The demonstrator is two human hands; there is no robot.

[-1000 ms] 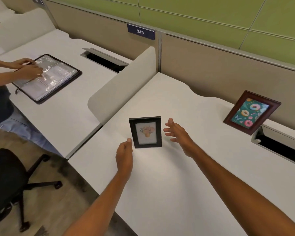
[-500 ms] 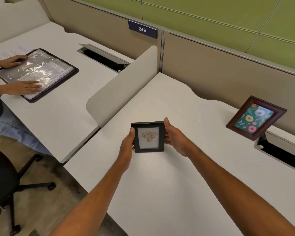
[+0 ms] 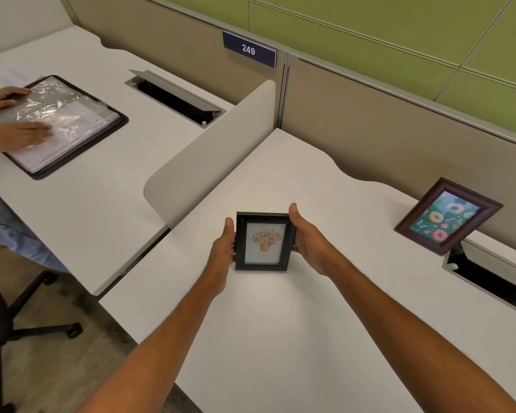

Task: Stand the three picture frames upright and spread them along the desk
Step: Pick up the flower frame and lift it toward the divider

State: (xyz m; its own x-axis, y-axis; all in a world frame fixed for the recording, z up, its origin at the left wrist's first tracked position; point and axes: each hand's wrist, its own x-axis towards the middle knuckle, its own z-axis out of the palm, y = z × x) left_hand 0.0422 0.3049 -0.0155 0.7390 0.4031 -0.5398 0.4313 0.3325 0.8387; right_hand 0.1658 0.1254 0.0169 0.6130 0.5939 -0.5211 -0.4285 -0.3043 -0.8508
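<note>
A small black picture frame (image 3: 263,241) with a flower-pot print stands upright on the white desk (image 3: 280,323), near its left part. My left hand (image 3: 223,248) grips its left edge and my right hand (image 3: 309,241) grips its right edge. A brown wooden frame (image 3: 447,215) with a doughnut print stands tilted at the back right, leaning toward the partition. Only these two frames are in view.
A low grey divider (image 3: 212,156) bounds the desk on the left. An open cable slot (image 3: 489,278) lies at the back right, beside the brown frame. At the neighbouring desk another person's hands (image 3: 15,135) rest on a black folder (image 3: 69,123). A chair base (image 3: 42,329) stands on the floor.
One second ago both hands were apart from the black frame. They have closed on its two sides and hold it now.
</note>
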